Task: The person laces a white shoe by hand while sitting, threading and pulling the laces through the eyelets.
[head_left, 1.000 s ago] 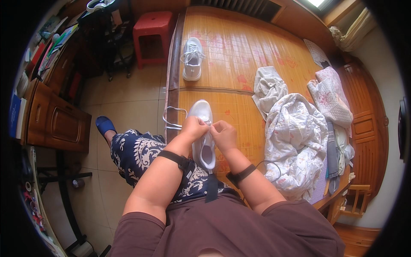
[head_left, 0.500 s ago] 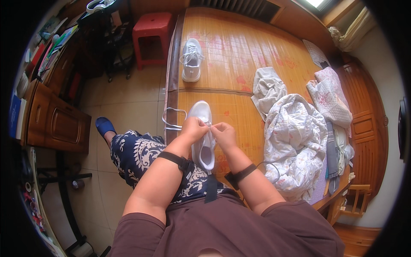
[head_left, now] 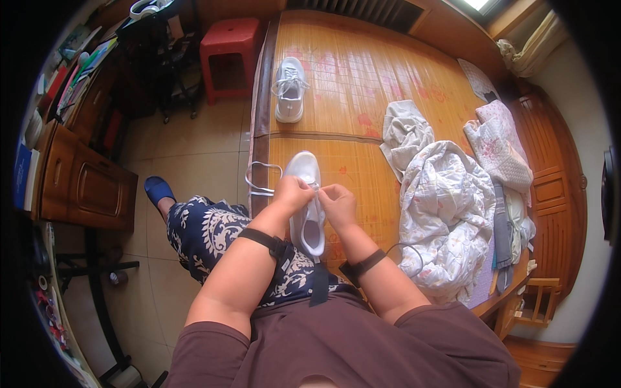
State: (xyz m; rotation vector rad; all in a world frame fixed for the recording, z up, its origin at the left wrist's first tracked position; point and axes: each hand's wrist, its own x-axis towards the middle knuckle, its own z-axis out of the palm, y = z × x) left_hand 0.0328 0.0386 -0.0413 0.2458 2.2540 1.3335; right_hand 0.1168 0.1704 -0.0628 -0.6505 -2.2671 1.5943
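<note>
A white sneaker (head_left: 312, 226) lies on the bamboo mat in front of me, its toe pointing away. My left hand (head_left: 295, 194) is over its lacing area, thumb and fingers pinched together. From its left side a loop of white shoelace (head_left: 248, 173) hangs out past the mat's edge. Close against it, my right hand (head_left: 337, 202) also pinches at the middle of the shoe. Both pinches meet over the eyelets, where the lace between the fingertips is mostly hidden. Farther off stands a second white sneaker (head_left: 290, 90), laced and tied in a bow.
The bamboo mat (head_left: 362, 71) covers the bed. Crumpled white bedding (head_left: 446, 213) and a grey cloth (head_left: 407, 129) lie on the right, with a folded pink quilt (head_left: 498, 142) behind. A red stool (head_left: 229, 52) and a wooden cabinet (head_left: 87, 184) stand to the left.
Almost nothing differs. Both hands stay pinched at the same spot on the shoe, and the hanging lace loop has barely shifted.
</note>
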